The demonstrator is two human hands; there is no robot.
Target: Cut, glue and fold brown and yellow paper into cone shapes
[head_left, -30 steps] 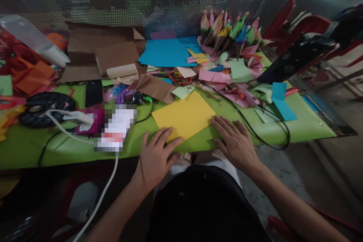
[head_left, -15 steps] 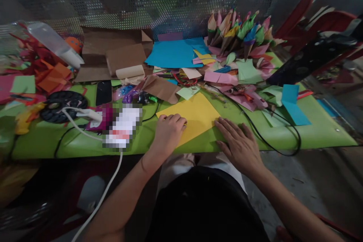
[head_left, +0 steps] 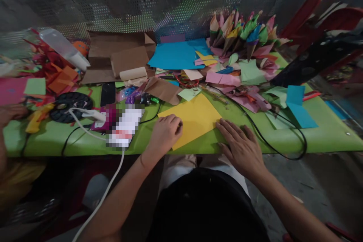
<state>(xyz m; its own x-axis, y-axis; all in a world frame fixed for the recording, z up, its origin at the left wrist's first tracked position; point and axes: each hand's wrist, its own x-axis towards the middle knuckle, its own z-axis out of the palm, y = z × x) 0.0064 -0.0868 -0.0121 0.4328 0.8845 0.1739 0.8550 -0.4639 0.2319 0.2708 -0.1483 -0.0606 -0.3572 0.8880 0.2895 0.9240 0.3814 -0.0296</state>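
A yellow square sheet of paper [head_left: 194,118] lies on the green table [head_left: 317,136] in front of me. My left hand [head_left: 165,133] rests on the sheet's left corner with its fingers curled in a loose fist. Just right of the sheet, my right hand [head_left: 241,146] lies flat on the table with fingers stretched out, fingertips near the paper's right corner. Neither hand lifts the sheet.
Coloured paper scraps and a bunch of folded paper cones [head_left: 244,32] crowd the back right. A blue sheet [head_left: 177,55], brown cardboard [head_left: 119,55], a black phone [head_left: 108,93], a black reel [head_left: 70,102], a white cable [head_left: 99,200] and a black cord [head_left: 286,147] lie around. Another person's hand [head_left: 11,112] shows at the far left.
My left hand moved from flat at the sheet's near edge up to its left corner and curled its fingers. The right hand stayed flat. The view shifted, showing another person's hand at left.
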